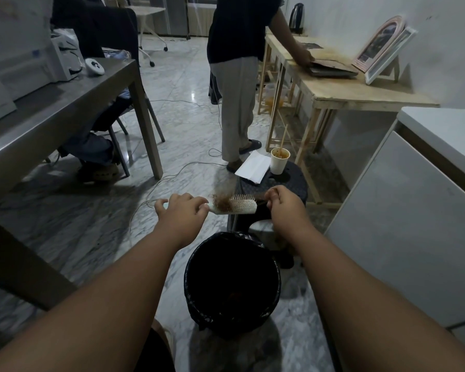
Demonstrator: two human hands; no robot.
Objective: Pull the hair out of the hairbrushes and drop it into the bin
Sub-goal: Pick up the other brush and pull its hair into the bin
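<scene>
Both bare forearms are stretched forward and slightly inward, so that the hands meet above the far rim of the round bin lined with a black plastic bag (232,280). The left hand (181,210) is curled around the handle of the pale, flat plastic hairbrush (236,206), the fingers wrapped under it and the thumb pressed on top; the brush is held level, bristles up, its head pointing to the right. A reddish-brown clump of hair (222,201) is lodged in the bristles at the handle end of the head. The right hand (282,201) is closed at the brush's tip, thumb and forefinger pinched together on a dark wisp of hair there.

The bin stands on the marble floor between the forearms, its mouth open and directly below and nearer than the brush. Just behind the brush, a dark round stool (293,183) carries a white paper cup (279,161) and a folded white sheet of paper (254,166). A white cabinet (403,224) stands close on the right and a grey metal table (65,103) on the left, with open floor between them. Farther off, a standing person (238,76) leans on a light wooden table (360,95).
</scene>
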